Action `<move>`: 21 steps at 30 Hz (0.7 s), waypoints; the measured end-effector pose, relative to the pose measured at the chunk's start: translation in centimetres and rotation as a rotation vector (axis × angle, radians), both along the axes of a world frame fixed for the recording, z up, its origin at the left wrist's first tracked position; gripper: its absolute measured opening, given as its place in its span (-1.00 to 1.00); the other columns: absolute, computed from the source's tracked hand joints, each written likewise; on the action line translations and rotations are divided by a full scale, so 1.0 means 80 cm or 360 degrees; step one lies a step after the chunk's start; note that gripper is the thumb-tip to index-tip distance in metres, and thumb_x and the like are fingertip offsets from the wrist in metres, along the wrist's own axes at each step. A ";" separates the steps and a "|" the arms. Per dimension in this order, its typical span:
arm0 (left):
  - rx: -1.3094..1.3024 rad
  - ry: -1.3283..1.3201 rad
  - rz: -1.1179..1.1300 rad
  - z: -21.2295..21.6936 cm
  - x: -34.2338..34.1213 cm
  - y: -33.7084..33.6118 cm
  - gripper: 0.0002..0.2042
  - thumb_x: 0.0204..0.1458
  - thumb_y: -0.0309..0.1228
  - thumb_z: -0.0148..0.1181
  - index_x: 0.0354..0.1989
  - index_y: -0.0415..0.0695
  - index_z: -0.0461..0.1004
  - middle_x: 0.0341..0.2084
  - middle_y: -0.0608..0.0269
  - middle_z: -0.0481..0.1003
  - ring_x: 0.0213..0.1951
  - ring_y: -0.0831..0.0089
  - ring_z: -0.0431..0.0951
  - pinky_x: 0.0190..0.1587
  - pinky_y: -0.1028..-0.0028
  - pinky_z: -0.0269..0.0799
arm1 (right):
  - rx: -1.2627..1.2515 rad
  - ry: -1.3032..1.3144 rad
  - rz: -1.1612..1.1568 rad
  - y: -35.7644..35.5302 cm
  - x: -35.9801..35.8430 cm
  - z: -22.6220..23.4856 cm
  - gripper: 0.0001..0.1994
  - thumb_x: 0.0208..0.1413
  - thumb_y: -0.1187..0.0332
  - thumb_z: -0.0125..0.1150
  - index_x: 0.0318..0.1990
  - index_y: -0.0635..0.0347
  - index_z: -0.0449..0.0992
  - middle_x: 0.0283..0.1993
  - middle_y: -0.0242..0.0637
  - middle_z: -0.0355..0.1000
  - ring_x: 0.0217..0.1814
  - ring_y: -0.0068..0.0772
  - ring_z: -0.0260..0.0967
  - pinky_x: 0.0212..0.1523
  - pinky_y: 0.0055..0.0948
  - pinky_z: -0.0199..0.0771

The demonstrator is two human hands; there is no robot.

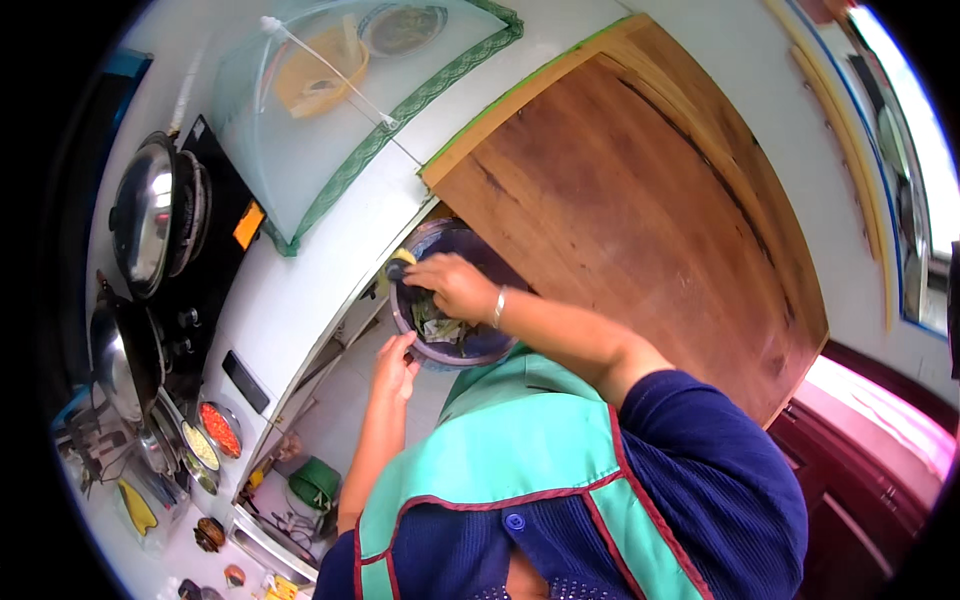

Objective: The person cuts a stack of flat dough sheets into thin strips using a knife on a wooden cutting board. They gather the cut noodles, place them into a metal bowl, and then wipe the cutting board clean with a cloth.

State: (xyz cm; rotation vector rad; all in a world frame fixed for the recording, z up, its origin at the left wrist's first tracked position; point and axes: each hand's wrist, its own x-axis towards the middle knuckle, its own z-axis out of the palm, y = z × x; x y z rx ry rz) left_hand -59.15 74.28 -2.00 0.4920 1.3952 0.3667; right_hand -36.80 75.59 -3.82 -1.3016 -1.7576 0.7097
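Left hand (395,362) grips the near rim of a dark purple bowl (480,345), held off the edge of the white counter (300,290), just below the wooden board (640,210). Right hand (450,283) is inside the bowl, its grip clenched on a yellow-and-dark sponge (400,264), with green leafy scraps (435,322) just under the palm. Mesh food cover (330,110) sits further back on the counter; stove with steel pots (150,215) is well to the left.
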 end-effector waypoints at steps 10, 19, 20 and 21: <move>0.0117 -0.0102 -0.0212 -0.005 -0.037 -0.040 -0.85 -0.02 -0.28 0.21 -0.31 0.01 0.48 -0.34 0.47 0.43 -0.27 0.60 0.35 -0.29 0.47 0.19 | -0.0357 0.0122 -0.1860 -0.285 0.316 0.009 -0.56 -0.11 0.50 -0.04 0.00 0.29 0.48 0.03 -0.15 0.47 0.06 -0.22 0.42 0.09 -0.41 0.37; 0.0131 -0.0048 -0.0249 -0.019 -0.029 -0.038 -0.83 0.02 -0.32 0.21 -0.23 -0.04 0.47 -0.28 0.40 0.44 -0.22 0.52 0.40 -0.20 0.47 0.30 | 0.0174 -0.0881 -0.1252 -0.097 0.084 0.000 -0.87 -0.17 0.48 0.11 -0.40 0.14 0.54 -0.33 -0.18 0.48 -0.23 -0.12 0.42 -0.24 -0.20 0.42; 0.0136 -0.0048 -0.0276 -0.017 -0.025 -0.040 -0.80 0.02 -0.31 0.20 -0.21 -0.06 0.47 -0.26 0.39 0.44 -0.20 0.50 0.39 -0.18 0.47 0.28 | 0.0353 -0.0617 -0.1027 -0.097 0.054 -0.019 -0.81 -0.17 0.52 0.12 -0.35 0.15 0.56 -0.25 -0.16 0.50 -0.18 -0.08 0.42 -0.15 -0.23 0.43; 0.0153 -0.0100 -0.0303 -0.016 -0.030 -0.042 -0.80 0.02 -0.29 0.19 -0.19 -0.05 0.47 -0.25 0.41 0.44 -0.19 0.48 0.38 -0.12 0.41 0.27 | 0.0300 -0.0303 -0.1056 -0.105 0.009 -0.027 -0.82 -0.13 0.53 0.13 -0.32 0.16 0.57 -0.22 -0.20 0.51 -0.17 -0.15 0.44 -0.12 -0.27 0.43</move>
